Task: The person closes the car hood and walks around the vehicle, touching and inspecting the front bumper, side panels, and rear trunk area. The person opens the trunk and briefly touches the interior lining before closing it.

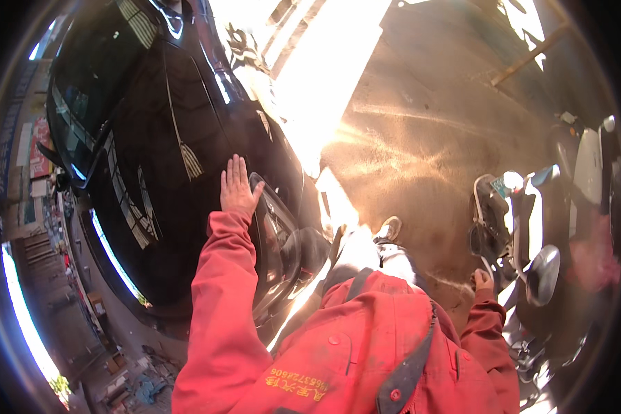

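My left hand (237,190) lies flat on the hood of a glossy black car (176,127), fingers outstretched and thumb apart. Just below that hand, the clear headlight (277,231) curves along the car's front corner. Down at my right side is my right hand (484,280), small and foreshortened. Its fingers are partly hidden, so whether it holds anything is unclear. Close beside it stands a parked scooter (528,214) with a round mirror (543,274). Both arms wear the sleeves of a red work jacket (366,331).
Brown floor (421,145) stretches ahead on the right, with a very bright sunlit strip (334,72) beside the car. My shoe (389,228) shows below me. Loose clutter (145,383) lies at the lower left, and stacked goods (38,155) stand beyond the car.
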`<state>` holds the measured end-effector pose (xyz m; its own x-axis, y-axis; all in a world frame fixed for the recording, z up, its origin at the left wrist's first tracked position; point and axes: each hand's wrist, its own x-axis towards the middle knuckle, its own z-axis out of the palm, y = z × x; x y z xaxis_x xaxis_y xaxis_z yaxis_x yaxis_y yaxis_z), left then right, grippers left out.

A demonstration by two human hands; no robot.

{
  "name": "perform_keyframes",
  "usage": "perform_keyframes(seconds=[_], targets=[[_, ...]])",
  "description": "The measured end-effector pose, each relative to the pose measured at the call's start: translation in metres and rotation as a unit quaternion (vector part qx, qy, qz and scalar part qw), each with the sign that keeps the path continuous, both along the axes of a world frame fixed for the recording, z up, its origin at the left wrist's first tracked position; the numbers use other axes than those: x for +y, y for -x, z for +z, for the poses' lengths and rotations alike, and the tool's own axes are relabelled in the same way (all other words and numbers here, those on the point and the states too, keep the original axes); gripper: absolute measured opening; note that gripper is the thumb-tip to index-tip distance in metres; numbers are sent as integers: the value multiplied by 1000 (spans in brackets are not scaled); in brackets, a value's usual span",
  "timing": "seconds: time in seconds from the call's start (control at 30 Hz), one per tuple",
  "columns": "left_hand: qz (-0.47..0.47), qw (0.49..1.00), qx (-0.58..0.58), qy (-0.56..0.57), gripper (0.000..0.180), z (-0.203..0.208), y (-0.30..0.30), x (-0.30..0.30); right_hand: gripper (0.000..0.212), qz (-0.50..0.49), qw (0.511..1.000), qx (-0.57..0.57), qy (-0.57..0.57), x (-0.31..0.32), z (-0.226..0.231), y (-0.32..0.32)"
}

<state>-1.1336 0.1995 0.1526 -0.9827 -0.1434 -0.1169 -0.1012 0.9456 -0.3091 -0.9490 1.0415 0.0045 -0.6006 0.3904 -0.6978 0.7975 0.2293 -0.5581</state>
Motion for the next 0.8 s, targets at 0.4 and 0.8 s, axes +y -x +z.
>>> perform_keyframes(seconds=[0.4, 0.8], targets=[[77, 997, -13, -10, 95, 5, -1, 14, 35, 64, 984, -64, 156, -130, -66, 181], [293, 930, 216, 58, 63, 19, -5, -10, 57, 593, 803, -42, -47, -230, -121, 239]])
